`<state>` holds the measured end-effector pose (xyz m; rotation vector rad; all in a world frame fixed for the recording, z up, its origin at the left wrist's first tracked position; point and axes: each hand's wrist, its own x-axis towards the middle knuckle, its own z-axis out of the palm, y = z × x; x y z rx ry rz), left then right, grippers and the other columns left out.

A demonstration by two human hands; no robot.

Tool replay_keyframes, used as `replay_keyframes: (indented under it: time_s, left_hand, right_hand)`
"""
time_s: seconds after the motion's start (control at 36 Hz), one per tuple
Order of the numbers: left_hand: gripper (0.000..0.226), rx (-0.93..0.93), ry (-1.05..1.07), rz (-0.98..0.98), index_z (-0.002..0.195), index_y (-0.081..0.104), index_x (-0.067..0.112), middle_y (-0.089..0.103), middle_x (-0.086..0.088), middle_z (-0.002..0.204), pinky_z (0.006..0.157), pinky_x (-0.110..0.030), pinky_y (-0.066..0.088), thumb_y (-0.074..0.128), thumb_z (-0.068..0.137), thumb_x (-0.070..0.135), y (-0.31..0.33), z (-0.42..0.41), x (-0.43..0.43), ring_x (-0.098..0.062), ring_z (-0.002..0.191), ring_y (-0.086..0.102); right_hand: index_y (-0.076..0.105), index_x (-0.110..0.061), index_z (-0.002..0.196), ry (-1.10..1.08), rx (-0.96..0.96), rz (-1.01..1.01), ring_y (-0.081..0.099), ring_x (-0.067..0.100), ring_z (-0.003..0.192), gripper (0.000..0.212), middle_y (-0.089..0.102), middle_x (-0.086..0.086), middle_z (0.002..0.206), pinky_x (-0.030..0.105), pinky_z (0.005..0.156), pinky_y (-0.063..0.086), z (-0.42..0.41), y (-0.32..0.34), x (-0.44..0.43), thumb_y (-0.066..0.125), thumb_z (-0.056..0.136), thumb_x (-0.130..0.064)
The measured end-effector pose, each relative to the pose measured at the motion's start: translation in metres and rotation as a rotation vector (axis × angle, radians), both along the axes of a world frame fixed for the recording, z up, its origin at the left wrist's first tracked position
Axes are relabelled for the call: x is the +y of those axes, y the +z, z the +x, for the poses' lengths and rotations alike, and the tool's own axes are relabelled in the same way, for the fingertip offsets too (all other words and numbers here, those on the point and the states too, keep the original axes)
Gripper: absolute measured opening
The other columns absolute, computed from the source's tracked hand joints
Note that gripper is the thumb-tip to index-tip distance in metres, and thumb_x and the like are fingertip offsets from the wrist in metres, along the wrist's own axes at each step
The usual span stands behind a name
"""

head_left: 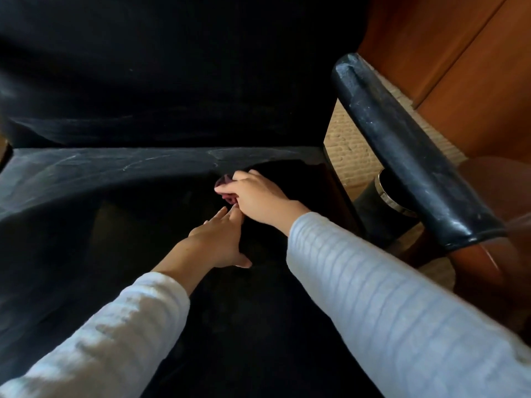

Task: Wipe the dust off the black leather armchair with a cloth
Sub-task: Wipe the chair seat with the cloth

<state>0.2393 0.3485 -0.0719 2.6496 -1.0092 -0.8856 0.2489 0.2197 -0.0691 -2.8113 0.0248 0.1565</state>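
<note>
Furnished indoor room: black leather armchair, reddish wood panelling, woven beige carpet.

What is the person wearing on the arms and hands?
Long, pale blue-white sleeves with fine horizontal ribs cover both arms to the wrists: left sleeve, right sleeve. The left hand and right hand are bare, without gloves.

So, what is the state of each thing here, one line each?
cloth: bunched, gripped by the right hand, on the seat.
left hand: fingers straight, resting on the seat.
seat: dusty at back and left, wiped dark near the hands.
armrest: dusty, scuffed.
</note>
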Motion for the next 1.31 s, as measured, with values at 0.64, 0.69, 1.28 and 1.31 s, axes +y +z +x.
replay_keyframes:
  time_s: [0.64, 0.69, 1.28, 1.31]
  left_hand:
    - [0.066, 0.018, -0.046, 0.081, 0.146, 0.021, 0.022, 0.025, 0.002, 0.153, 0.094, -0.038, 0.044, 0.058, 0.093, 0.027, 0.023, 0.011, -0.005, -0.022, 0.132, 0.04]
    - [0.067, 0.02, -0.043, 0.08, 0.147, 0.02, 0.022, 0.024, 0.002, 0.154, 0.096, -0.038, 0.043, 0.058, 0.093, 0.027, 0.022, 0.01, -0.004, -0.021, 0.135, 0.037]
    - [0.062, 0.049, -0.011, 0.087, 0.15, 0.012, 0.024, -0.003, 0.003, 0.16, 0.102, -0.039, 0.042, 0.043, 0.099, 0.011, 0.015, 0.011, -0.005, -0.019, 0.142, 0.027]
    - [0.061, 0.046, -0.012, 0.086, 0.15, 0.012, 0.024, -0.003, 0.003, 0.16, 0.103, -0.04, 0.042, 0.042, 0.099, 0.01, 0.015, 0.011, -0.006, -0.019, 0.143, 0.025]
  right_hand:
    - [0.058, -0.016, 0.129, -0.835, -0.035, -0.161, 0.046, 0.039, 0.122, 0.034, 0.052, 0.017, 0.132, 0.046, 0.101, 0.041, 0.027, -0.027, -0.161, 0.048, 0.097, -0.021]
    - [0.057, -0.009, 0.126, -0.914, -0.084, -0.122, 0.047, 0.04, 0.12, 0.032, 0.054, 0.019, 0.129, 0.044, 0.098, 0.042, 0.029, -0.032, -0.159, 0.05, 0.096, -0.018]
    - [0.063, -0.013, 0.12, -0.735, -0.068, -0.06, 0.049, 0.042, 0.116, 0.031, 0.05, 0.018, 0.128, 0.041, 0.098, 0.043, 0.066, -0.031, -0.135, 0.048, 0.094, -0.022]
    - [0.064, -0.017, 0.12, -0.686, -0.057, -0.047, 0.049, 0.042, 0.116, 0.031, 0.048, 0.017, 0.129, 0.04, 0.098, 0.043, 0.069, -0.029, -0.128, 0.047, 0.095, -0.024]
